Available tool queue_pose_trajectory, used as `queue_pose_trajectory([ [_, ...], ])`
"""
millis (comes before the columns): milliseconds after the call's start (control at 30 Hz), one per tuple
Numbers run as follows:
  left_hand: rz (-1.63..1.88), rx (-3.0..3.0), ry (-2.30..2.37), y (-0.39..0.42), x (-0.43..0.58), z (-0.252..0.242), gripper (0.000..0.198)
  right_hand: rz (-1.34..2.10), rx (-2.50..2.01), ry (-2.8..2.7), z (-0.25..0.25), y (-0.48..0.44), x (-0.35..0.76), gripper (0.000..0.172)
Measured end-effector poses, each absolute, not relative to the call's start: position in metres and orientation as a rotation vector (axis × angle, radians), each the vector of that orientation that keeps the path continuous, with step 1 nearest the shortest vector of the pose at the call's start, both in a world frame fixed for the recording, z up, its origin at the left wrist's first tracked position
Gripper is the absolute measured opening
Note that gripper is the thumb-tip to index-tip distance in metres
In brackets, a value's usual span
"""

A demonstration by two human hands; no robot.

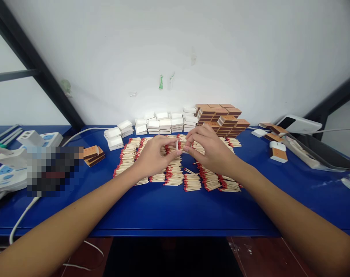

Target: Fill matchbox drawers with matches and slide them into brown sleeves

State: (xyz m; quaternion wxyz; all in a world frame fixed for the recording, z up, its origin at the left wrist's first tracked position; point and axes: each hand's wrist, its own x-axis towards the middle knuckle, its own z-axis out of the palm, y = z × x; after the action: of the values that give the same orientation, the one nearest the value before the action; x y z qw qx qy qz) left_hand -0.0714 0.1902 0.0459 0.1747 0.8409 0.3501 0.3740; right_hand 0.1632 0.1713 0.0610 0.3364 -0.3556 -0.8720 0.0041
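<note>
Above the rows of matches, a small white matchbox tray [184,152] is held between both hands. My left hand [153,157] pinches its left end between thumb and fingers. At the other end, my right hand [209,148] has thumb and fingertips closed on it. Fingers cover much of the tray, and its contents are hard to make out. Beneath the hands lie several bundles of red-tipped matches [192,182] in rows on the blue table [169,211].
White trays [159,125] are stacked along the wall, beside piled brown matchboxes [218,113]. More matchboxes [91,154] lie at left near a power strip [7,175] with cables. Loose boxes [278,154], a white device [300,126] and a dark pouch [322,152] are at right.
</note>
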Motion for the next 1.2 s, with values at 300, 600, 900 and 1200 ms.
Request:
queue_pose_trajectory([
  [300, 1.074, 2.318, 1.059, 0.1897, -0.0714, 0.0485, 0.033, -0.034, -0.96, -2.265, 0.0597, 0.1737, 0.1668, 0.014],
  [600, 1.069, 2.372, 1.009, 0.1895, -0.0711, 0.0474, 0.021, -0.026, -0.964, -2.225, 0.0577, 0.1744, 0.1651, 0.015],
  [900, 1.076, 2.361, 0.99, 0.1892, -0.0709, 0.0481, 0.02, -0.04, -1.03, -2.181, 0.057, 0.1747, 0.164, 0.008],
  [1200, 1.069, 2.357, 0.979, 0.1905, -0.0712, 0.046, 0.02, -0.047, -1.004, -2.191, 0.0583, 0.1738, 0.1638, 0.007],
])
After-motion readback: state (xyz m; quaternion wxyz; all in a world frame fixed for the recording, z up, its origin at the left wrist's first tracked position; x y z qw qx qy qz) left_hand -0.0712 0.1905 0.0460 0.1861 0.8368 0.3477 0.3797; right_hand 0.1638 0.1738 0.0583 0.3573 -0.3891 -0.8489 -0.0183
